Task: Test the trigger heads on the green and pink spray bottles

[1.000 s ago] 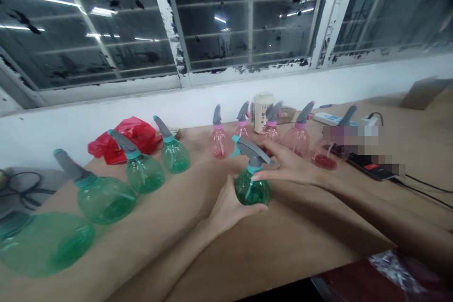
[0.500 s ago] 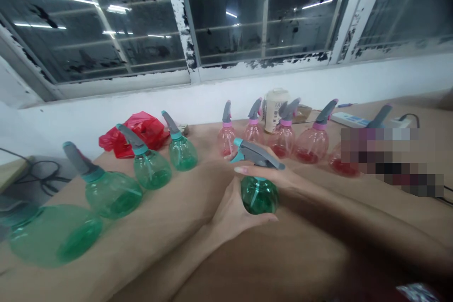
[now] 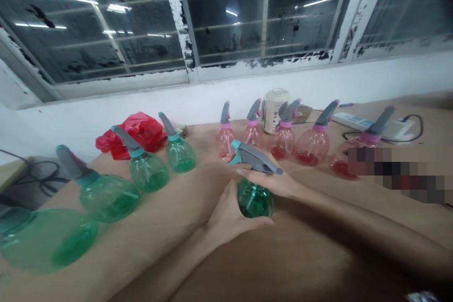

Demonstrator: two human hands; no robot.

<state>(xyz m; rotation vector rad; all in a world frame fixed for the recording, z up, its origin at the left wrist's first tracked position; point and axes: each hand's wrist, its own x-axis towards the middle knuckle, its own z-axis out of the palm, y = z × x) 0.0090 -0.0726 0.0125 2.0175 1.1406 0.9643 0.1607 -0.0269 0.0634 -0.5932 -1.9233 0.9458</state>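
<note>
A green spray bottle (image 3: 255,200) with a grey and teal trigger head (image 3: 257,156) is between my hands at the middle of the table. My left hand (image 3: 224,214) wraps round the lower body from the left, its thumb along the base. My right hand (image 3: 274,181) is closed round the neck just under the trigger head, with a fingertip near the teal trigger. The head points up and to the left. Green liquid and a dip tube show through the clear wall. Part of the neck is hidden by my right fingers.
Several green spray bottles (image 3: 149,173) line the left side, before a red plastic bag (image 3: 139,134). Several pink ones (image 3: 311,146) stand in a row at the back right. Behind them are a pale cup (image 3: 276,111) and a white power strip (image 3: 354,122) with a cable. A pixelated patch covers the right edge.
My hands and the held bottle have shifted slightly left, and the view has moved a little. The pixelated patch at right has dropped, uncovering more of the far right pink bottle.
</note>
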